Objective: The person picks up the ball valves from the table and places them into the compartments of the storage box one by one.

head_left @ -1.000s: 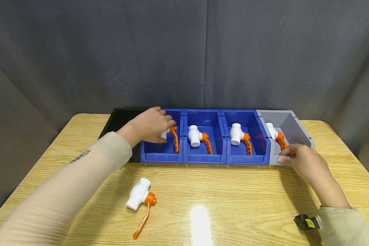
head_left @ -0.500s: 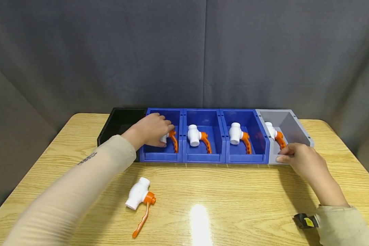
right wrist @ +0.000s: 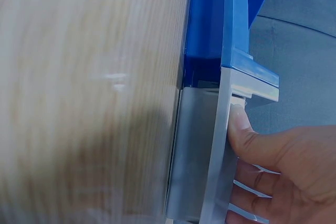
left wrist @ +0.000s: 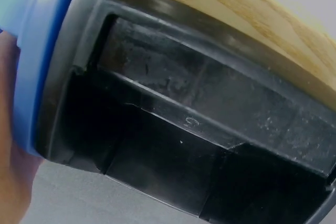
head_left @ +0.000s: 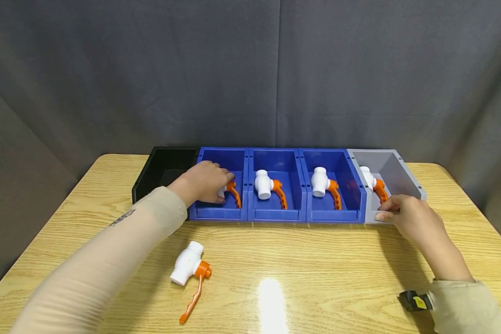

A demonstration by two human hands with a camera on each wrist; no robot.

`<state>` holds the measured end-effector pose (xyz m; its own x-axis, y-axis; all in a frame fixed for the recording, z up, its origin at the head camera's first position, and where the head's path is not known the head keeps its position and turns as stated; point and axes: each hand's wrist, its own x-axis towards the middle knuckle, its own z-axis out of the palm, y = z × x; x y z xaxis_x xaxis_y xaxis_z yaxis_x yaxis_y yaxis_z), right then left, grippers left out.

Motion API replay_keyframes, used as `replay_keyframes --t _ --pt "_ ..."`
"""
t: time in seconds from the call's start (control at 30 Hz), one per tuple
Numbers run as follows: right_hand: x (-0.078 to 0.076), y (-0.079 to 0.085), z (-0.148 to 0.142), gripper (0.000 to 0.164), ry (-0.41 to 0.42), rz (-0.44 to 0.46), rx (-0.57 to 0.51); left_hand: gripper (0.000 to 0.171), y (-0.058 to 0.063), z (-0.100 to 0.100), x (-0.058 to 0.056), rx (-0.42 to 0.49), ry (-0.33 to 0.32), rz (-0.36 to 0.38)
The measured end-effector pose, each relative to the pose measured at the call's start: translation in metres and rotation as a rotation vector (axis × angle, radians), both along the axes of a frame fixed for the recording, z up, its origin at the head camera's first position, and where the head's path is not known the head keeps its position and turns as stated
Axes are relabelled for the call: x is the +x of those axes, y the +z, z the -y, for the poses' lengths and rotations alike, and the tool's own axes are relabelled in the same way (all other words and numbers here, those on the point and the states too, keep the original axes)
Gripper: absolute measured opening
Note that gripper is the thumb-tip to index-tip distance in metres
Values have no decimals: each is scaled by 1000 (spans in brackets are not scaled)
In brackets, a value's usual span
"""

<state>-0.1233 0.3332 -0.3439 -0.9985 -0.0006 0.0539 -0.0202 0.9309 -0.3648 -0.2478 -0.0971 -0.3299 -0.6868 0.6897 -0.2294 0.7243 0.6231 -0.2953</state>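
Observation:
My left hand (head_left: 204, 182) reaches into the leftmost blue bin (head_left: 217, 214), its fingers curled over the white body of a ball valve (head_left: 232, 187). The valve's orange lever points toward the bin's front, and most of its body is hidden under the hand. My right hand (head_left: 417, 220) pinches the front lip of the grey bin (head_left: 409, 181), thumb outside and fingers inside in the right wrist view. Inside that bin, just beyond the fingertips, lies another white ball valve (head_left: 373, 182) with an orange lever.
Two more blue bins hold one ball valve each (head_left: 264, 184) (head_left: 320, 182). A black bin (head_left: 144, 178) ends the row at left. On the wooden table (head_left: 317, 264) in front lies a loose ball valve (head_left: 188, 263). A grey curtain (head_left: 250, 83) hangs behind.
My left hand has moved slightly toward the front and lower in the leftmost blue bin, with the ball valve under it. The right hand stays on the grey bin's lip.

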Motion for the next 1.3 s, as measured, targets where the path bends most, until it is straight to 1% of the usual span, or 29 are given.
replay_keyframes --t 0.3,0.53,0.7,0.9,0.97,1.03,1.17,1.3 --pt "1 0 1 17 0 2 -1 61 -2 0 4 8 53 8" --pt "1 0 1 17 1 4 -6 59 -1 -3 10 29 114 31" --pt "1 1 0 18 2 13 -10 59 0 -6 13 17 144 42" --pt "1 1 0 21 -3 20 -4 60 2 -5 16 -14 169 9" --pt "1 1 0 21 -6 24 -5 59 3 -4 18 -16 164 -13" --pt "0 1 0 20 -6 20 -4 55 5 -3 20 -12 139 -44" --pt "0 0 1 18 -2 2 2 46 10 1 28 21 59 -113" --pt "0 1 1 19 2 5 -3 41 15 5 37 61 0 -148"
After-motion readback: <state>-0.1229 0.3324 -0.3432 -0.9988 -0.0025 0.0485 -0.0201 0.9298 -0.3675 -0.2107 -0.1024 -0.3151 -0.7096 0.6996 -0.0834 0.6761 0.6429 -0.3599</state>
